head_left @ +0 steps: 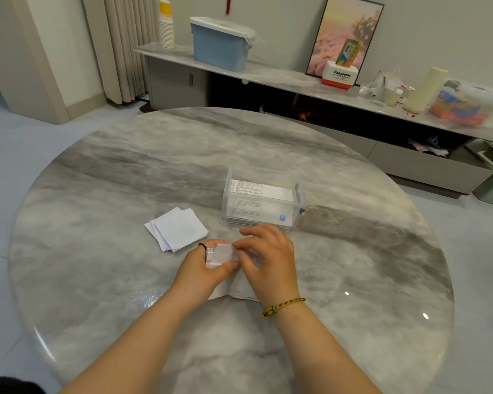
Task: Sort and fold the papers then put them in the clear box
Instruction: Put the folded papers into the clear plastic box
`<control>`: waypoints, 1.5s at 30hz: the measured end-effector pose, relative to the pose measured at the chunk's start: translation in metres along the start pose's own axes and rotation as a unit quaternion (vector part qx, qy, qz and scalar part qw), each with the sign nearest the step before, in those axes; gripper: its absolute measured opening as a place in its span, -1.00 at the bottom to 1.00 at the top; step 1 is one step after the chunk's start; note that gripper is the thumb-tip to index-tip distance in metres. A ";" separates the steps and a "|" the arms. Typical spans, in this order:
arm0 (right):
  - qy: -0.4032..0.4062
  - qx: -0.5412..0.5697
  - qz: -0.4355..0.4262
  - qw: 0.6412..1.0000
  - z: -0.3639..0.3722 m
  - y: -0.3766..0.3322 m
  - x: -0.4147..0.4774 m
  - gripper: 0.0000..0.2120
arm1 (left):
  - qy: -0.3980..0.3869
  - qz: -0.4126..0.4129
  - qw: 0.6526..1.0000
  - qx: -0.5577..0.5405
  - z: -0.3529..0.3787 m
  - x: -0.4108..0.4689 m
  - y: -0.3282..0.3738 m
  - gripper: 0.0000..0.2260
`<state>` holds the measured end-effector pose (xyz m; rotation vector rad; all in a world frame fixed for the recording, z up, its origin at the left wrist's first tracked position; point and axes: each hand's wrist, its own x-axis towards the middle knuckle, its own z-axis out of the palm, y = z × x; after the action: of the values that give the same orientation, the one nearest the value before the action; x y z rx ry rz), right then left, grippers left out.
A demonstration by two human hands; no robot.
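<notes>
Paper (224, 255) in work sits at the near centre of the round marble table (125, 172), directly in front of the person. Its lower part lies flat on the surface and its upper flap is raised between both hands. The left hand (208, 268) pinches the flap's left side, thumb on top. The right hand (268, 260) pinches the opposite side with curled fingertips. This two-sided hold appears meant to keep the edges aligned while the fold is made.

The sheet is white and thin, with small print visible at its left edge.

A stack of folded blank squares (177, 229) lies just left of the hands, probably a sorted group awaiting transfer. The clear box (298, 211) stands open-topped just beyond the hands, within easy reach, with folded printed sheets (268, 191) inside.
</notes>
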<state>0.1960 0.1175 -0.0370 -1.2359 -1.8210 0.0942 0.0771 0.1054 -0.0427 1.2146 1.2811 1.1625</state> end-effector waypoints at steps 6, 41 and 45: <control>-0.028 -0.023 -0.044 0.998 -0.002 -0.001 0.001 -0.79 | -0.024 0.011 0.999 0.026 -0.005 -0.002 -0.001 -0.83; -0.493 -0.034 0.117 0.862 -0.066 -0.035 0.091 -0.78 | -0.091 -0.054 0.993 0.048 -0.025 0.000 0.059 -0.82; -0.443 -0.061 0.118 0.887 -0.083 -0.028 0.114 -0.80 | -0.078 -0.052 0.996 0.009 -0.035 0.013 0.064 -0.81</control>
<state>0.2243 0.1592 0.0978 -1.6576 -2.4446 0.8090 0.0454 0.1202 0.0226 1.2130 1.2231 0.9643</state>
